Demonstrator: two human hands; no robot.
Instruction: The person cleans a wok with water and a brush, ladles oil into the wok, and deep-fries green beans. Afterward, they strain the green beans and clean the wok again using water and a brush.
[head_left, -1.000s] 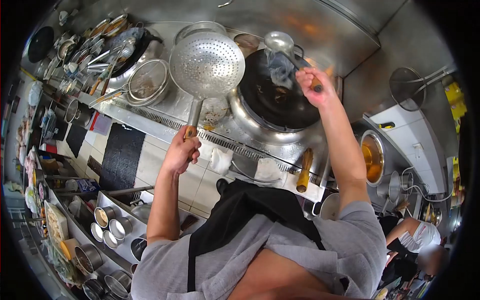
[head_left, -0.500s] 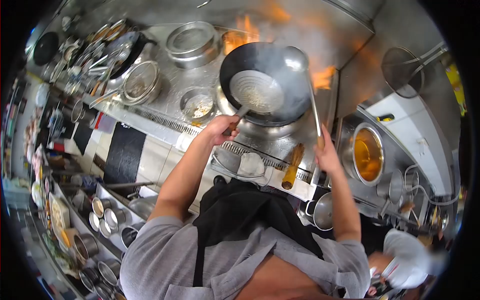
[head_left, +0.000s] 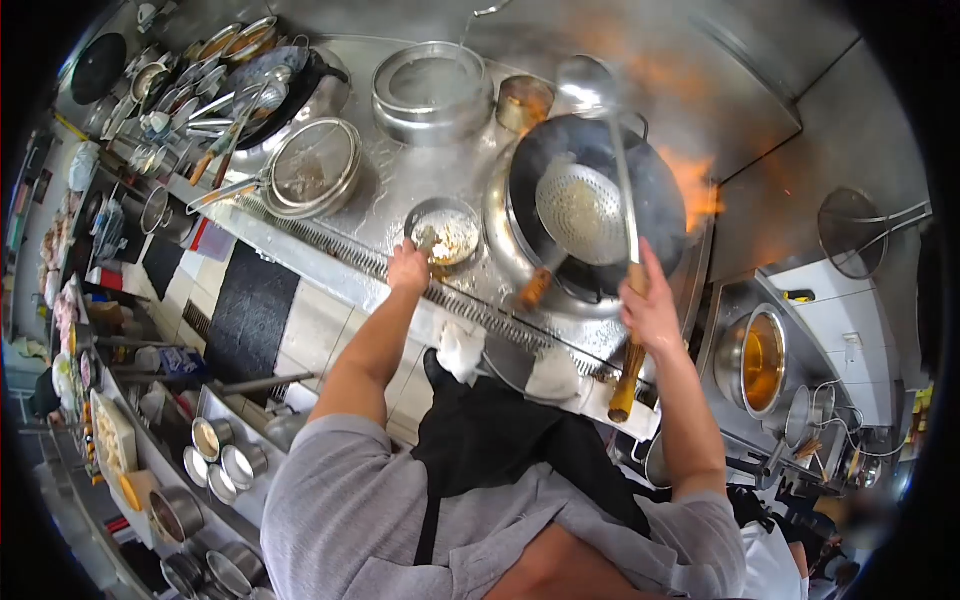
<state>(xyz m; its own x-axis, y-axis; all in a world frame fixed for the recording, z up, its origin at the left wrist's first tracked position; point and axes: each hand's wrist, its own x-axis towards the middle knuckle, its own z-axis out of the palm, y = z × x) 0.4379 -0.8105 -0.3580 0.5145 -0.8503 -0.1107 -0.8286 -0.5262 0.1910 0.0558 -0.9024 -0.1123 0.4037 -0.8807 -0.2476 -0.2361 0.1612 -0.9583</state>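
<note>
My left hand (head_left: 408,268) is closed at the near left rim of a small metal bowl (head_left: 468,258) with pale chopped bits in it. My right hand (head_left: 648,310) grips the wooden handle of a long ladle (head_left: 588,85), whose bowl hangs over the far side of the wok (head_left: 665,190). Inside the black wok rests a round perforated skimmer (head_left: 580,213), its wooden handle sticking out over the near rim with no hand on it. Below my right hand lies a bamboo wok brush (head_left: 627,385).
Flames (head_left: 695,190) rise beside the wok. Left of it stand a lidded metal pot (head_left: 432,92), a mesh strainer (head_left: 315,168) and a pan of utensils (head_left: 285,95). A bowl of amber liquid (head_left: 763,360) is at the right. White cloths (head_left: 553,372) lie on the front edge.
My left hand has let go of the skimmer handle and moved left to the small bowl. The skimmer now rests in the wok. My right hand still holds the ladle. The view has shifted.
</note>
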